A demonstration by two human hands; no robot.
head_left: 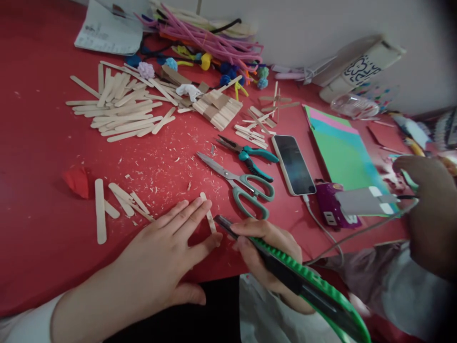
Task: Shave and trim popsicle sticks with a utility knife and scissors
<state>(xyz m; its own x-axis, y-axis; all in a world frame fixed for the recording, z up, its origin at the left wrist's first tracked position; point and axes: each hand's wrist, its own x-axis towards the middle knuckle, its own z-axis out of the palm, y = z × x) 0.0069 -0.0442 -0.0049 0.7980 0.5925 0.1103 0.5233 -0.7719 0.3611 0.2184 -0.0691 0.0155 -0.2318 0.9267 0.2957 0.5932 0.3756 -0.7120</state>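
Observation:
My left hand [167,252] lies flat near the table's front edge, fingers stretched out. Its fingertips touch a short wooden craft stick [209,213]. My right hand [267,255] grips a green and black utility knife [285,264], its tip pointing at the side of that stick, close by; whether they touch I cannot tell. Grey-handled scissors [237,183] rest just beyond both hands, beside teal-handled pliers [252,157]. Left of my fingers are a whole craft stick [100,212] and several cut pieces [128,200].
A heap of craft sticks [117,105] and pipe cleaners [210,38] lie at the back. Wood shavings litter the red table [35,190]. On the right are a phone [294,164] with a cable, coloured sheets [342,147], a purple box [332,205] and another person's hand [428,190].

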